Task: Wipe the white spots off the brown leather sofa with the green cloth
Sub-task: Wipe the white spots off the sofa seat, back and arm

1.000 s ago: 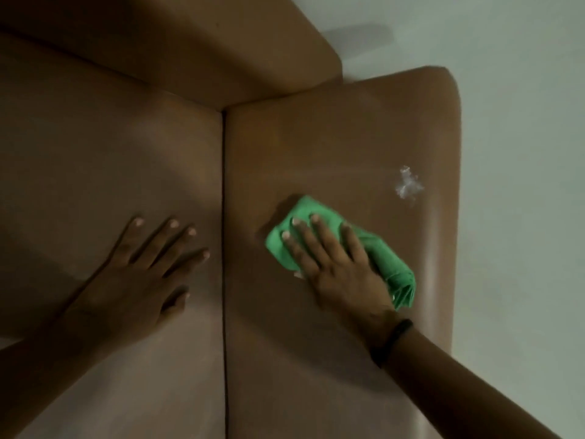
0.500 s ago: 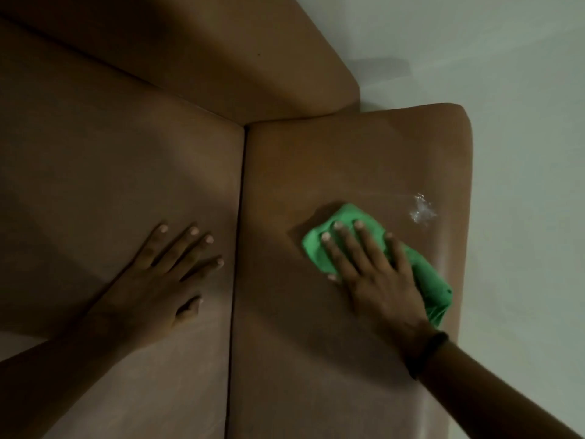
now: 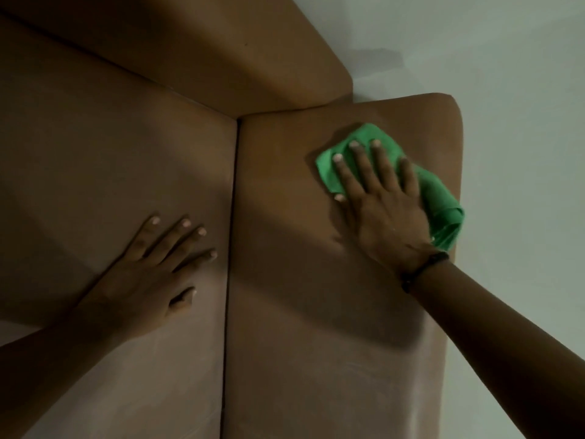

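Clearly, in the head view, the right hand point(image 3: 384, 204) lies flat on the green cloth point(image 3: 440, 198), fingers point(image 3: 357, 166) spread and pressing it onto the right cushion of the brown leather sofa point(image 3: 300, 327), near its outer edge. The left hand point(image 3: 142, 277) rests palm-down on the neighbouring cushion, fingers spread, holding nothing. No white spots show on the bare leather; whether any lie under the cloth cannot be told. Good wiping here likely means steady, even pressure through the whole palm, short overlapping strokes, and keeping the bunched tail of cloth from dragging over the edge.
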Action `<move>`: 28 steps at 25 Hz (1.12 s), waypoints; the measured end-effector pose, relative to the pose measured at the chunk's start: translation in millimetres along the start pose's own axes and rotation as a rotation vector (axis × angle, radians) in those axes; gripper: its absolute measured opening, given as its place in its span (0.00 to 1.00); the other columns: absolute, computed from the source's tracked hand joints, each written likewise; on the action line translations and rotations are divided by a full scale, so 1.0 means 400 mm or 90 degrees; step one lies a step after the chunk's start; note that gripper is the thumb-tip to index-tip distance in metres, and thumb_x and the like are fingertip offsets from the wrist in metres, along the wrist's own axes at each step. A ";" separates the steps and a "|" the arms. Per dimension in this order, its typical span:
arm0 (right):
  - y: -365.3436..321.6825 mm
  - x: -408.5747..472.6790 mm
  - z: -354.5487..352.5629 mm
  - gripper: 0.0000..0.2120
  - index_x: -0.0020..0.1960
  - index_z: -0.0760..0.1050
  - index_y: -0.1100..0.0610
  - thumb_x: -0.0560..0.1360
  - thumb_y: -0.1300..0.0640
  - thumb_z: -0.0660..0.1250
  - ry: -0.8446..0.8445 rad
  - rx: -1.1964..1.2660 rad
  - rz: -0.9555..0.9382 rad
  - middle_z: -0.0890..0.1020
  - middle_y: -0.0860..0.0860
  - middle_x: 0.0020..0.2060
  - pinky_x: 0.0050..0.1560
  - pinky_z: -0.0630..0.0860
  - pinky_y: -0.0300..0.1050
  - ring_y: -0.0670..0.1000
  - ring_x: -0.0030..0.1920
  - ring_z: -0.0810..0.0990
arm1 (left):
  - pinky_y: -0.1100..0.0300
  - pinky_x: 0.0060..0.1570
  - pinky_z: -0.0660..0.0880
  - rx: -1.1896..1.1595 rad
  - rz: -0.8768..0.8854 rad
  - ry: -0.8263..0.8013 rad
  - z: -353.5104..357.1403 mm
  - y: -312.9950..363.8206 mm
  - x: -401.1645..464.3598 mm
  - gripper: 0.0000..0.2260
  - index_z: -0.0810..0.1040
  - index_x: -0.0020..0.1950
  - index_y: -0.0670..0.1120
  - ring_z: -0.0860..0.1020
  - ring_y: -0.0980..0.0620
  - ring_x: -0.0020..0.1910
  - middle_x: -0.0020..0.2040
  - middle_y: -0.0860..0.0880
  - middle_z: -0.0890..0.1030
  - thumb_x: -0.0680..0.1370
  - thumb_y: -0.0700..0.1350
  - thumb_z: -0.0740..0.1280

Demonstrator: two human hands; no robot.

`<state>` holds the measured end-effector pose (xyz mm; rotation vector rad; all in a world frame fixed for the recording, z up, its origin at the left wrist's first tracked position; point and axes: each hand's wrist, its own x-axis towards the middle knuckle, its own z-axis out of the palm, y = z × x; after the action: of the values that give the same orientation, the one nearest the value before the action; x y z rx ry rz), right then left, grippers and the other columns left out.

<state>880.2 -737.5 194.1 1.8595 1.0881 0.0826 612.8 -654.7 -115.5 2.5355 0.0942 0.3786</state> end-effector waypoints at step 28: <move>-0.281 0.089 0.067 0.30 0.89 0.50 0.48 0.90 0.42 0.50 -0.078 0.052 -0.104 0.51 0.53 0.89 0.83 0.42 0.67 0.60 0.88 0.45 | 0.27 0.86 0.56 0.026 0.000 -0.021 0.008 -0.011 -0.005 0.35 0.74 0.85 0.52 0.62 0.35 0.89 0.89 0.40 0.66 0.77 0.59 0.71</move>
<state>841.8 -713.2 82.2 1.8147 1.1668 -0.1709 611.9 -652.8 -120.9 2.5806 0.0892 0.3374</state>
